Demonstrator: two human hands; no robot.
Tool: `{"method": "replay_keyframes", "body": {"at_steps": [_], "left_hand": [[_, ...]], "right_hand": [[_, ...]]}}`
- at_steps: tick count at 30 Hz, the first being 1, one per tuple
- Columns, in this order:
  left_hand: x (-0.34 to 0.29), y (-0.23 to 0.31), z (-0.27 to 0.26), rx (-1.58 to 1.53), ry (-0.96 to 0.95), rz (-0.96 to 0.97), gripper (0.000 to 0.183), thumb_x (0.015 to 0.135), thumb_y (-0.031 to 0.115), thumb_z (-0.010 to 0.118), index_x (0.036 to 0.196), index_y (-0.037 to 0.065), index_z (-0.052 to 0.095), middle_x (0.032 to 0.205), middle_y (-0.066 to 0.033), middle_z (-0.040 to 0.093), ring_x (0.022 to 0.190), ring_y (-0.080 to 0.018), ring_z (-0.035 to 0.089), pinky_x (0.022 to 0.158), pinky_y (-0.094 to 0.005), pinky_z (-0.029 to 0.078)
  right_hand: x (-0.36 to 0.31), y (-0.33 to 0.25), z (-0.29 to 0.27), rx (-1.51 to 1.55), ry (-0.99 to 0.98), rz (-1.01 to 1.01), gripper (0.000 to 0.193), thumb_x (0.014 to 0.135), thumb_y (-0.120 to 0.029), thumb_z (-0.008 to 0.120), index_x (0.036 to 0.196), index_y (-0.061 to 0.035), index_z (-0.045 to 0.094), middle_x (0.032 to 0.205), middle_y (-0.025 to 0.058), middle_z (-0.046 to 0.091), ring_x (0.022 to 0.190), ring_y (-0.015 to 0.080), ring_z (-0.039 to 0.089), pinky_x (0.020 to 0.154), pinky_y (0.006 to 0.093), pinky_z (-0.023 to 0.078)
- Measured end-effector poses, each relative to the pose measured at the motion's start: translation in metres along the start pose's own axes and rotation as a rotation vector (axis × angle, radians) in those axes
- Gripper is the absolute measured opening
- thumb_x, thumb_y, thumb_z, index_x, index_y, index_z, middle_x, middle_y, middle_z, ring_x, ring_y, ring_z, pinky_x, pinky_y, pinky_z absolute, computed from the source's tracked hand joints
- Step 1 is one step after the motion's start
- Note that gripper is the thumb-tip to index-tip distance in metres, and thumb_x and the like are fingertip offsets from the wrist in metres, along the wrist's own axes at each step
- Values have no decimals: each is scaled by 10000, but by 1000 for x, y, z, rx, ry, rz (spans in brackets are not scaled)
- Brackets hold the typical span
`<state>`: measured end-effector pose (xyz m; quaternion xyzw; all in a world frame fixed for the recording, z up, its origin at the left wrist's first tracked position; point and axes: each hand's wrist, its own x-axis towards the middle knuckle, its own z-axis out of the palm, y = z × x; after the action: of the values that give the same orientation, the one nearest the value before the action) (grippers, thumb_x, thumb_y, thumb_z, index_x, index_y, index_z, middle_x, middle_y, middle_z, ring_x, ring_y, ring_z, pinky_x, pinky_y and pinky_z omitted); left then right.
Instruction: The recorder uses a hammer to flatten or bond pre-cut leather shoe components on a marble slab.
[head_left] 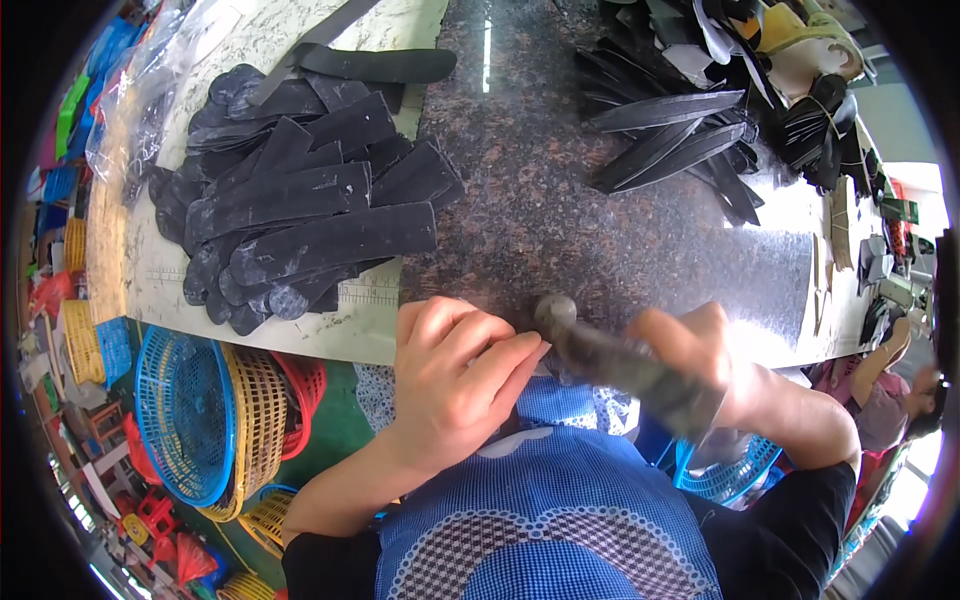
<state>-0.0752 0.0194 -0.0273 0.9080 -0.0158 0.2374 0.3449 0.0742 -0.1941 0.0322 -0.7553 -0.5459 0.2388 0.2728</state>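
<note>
At the near edge of a dark speckled stone slab (520, 180), my left hand (450, 375) is closed, thumb and fingertips pressed together. Whatever sits in that pinch is hidden by the fingers. My right hand (692, 350) grips a hammer (625, 365), smeared by motion, whose rounded grey end is just beside the left fingertips. Left of the slab lies a heap of black rounded-end strips (310, 220), chalky in places. Slim black pointed pieces (670, 110) are piled on the slab's far right.
A pale board (370, 325) with ruler marks lies under the strip heap. Clear plastic (150, 110) covers its far left. Below the left edge stand blue (150, 430), yellow and red baskets. Another blue basket (735, 472) is near my right elbow. Another person (880, 405) sits at right.
</note>
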Motion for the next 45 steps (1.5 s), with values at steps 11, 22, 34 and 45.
{"method": "replay_keyframes", "body": {"at_steps": [11,22,34,45], "left_hand": [[6,-5,0,77,-26,114,252,674,118,876,898,107,760,838,48,622,832,-194,591,772,-377,411],[17,-10,-2,-87,-115,78,228,704,79,853,906,93,749,850,23,633,857,-219,594,776,-389,423],[-5,12,12,77,45,-79,238,709,105,878,911,136,756,847,61,638,841,-183,592,797,-368,390],[-2,12,9,47,23,-62,246,697,73,858,903,141,741,850,62,649,853,-188,596,802,-376,387]], "right_hand": [[-4,4,6,89,68,31,201,906,-130,722,977,-26,566,588,81,566,480,312,627,455,410,477],[6,-14,-15,9,77,14,194,927,-138,714,937,-29,553,578,72,557,445,268,598,411,393,443],[-10,-1,2,70,43,76,199,881,-77,718,994,-19,565,589,98,571,500,288,639,451,389,468],[4,-9,-13,38,95,-35,205,922,-158,724,945,-33,564,578,88,545,477,283,617,429,407,444]]}}
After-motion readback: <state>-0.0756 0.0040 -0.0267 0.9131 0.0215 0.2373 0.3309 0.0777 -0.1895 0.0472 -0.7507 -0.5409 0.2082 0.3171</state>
